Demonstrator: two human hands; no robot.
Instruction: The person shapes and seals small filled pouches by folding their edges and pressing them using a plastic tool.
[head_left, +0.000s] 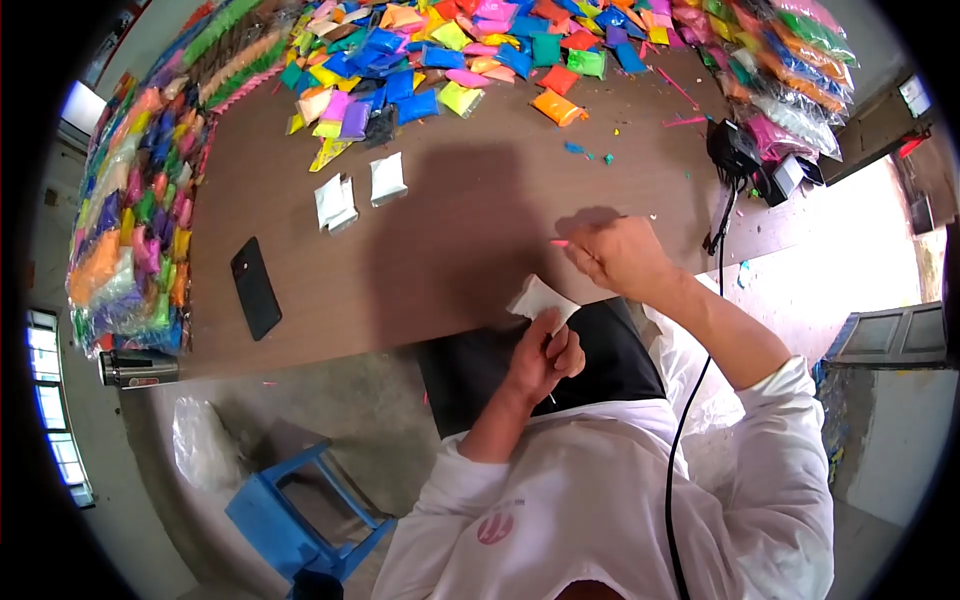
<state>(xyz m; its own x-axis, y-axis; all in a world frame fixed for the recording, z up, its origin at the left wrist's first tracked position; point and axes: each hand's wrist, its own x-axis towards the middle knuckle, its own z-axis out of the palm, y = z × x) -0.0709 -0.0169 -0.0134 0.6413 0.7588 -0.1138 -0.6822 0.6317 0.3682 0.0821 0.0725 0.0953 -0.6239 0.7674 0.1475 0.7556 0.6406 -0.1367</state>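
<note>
My left hand (545, 358) is closed on the lower edge of a small white packet (545, 300), holding it near the table's front edge above my lap. A thin dark stick-like thing also shows at that hand; its kind is unclear. To the right and farther forward, my right hand (625, 255) is closed over the table. A small pink piece (560, 243) sticks out from its fingertips, too small to name. More white packets lie on the table: one stands alone (388, 179), and an overlapping group (335, 203) is left of it.
A heap of colourful packets (420, 105) covers the back of the brown table (280, 180). Bagged packets (130, 240) line the left side, others (790, 70) the right. A black phone (256, 288), a black device with a cable (733, 150) and a blue stool (290, 515) are around me.
</note>
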